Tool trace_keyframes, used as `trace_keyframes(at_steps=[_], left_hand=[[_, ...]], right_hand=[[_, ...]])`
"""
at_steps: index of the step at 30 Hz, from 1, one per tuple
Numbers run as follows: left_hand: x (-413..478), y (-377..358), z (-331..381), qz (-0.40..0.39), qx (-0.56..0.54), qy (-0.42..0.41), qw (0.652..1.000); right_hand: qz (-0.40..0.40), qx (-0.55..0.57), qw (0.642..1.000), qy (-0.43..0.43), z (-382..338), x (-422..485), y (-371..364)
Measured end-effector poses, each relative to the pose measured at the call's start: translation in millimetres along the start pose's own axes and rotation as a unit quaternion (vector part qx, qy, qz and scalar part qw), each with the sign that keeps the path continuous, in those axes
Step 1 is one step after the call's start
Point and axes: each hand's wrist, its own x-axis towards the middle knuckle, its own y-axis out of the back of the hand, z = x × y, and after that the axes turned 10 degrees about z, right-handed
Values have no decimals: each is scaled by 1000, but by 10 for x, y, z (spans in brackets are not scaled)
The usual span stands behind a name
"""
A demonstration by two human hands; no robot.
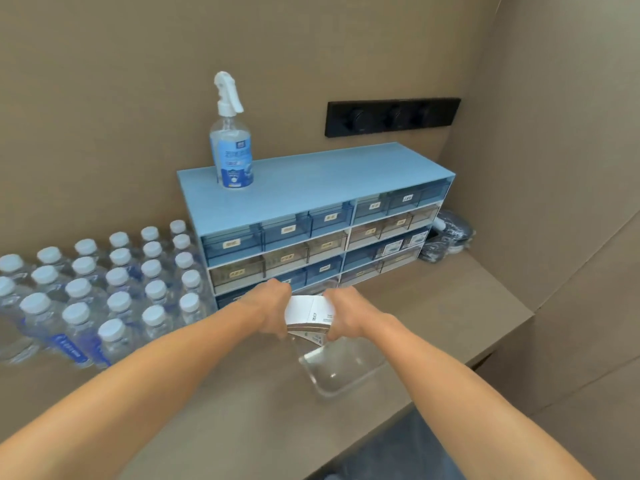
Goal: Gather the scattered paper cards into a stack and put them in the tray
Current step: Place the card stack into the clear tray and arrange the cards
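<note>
A stack of white paper cards [309, 313] is held between both hands above the far end of a clear plastic tray [341, 375] on the brown counter. My left hand [273, 311] grips the stack's left edge. My right hand [348, 313] grips its right edge. The stack's lower edge is tilted down toward the tray, and one card [317, 338] sticks out below it at the tray's far rim. The tray's inside looks bare apart from that card end.
A blue drawer cabinet [311, 188] stands against the wall just behind the hands, with a spray bottle [231, 140] on top. Several capped water bottles [114, 282] crowd the counter to the left. A dark bag [446, 240] lies at the right of the cabinet. The counter's front edge [398, 417] runs diagonally at the lower right.
</note>
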Motion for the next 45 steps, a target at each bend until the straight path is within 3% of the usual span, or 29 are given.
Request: trace_keyframes(at_steps=[9, 12, 17, 23, 29, 38, 45], left_hand=[[727, -365, 714, -25, 0, 60, 998], [692, -614, 720, -34, 21, 105, 994], [628, -836, 572, -6, 26, 167, 986], [530, -1177, 537, -4, 84, 174, 981], [380, -1421, 652, -43, 71, 205, 975], [480, -1451, 760, -91, 133, 246, 956], [472, -1507, 720, -62, 141, 242, 958]], right_hand=[[-53, -1, 998, 37, 1050, 399, 50], [-81, -17, 994, 76, 1097, 497, -93], [-48, -81, 985, 146, 982, 638, -257], [-16, -198, 950, 240, 917, 698, -461], [-68, -238, 935, 254, 939, 608, -764], [-61, -272, 931, 237, 957, 609, -911], [-55, -271, 927, 254, 968, 654, -939]])
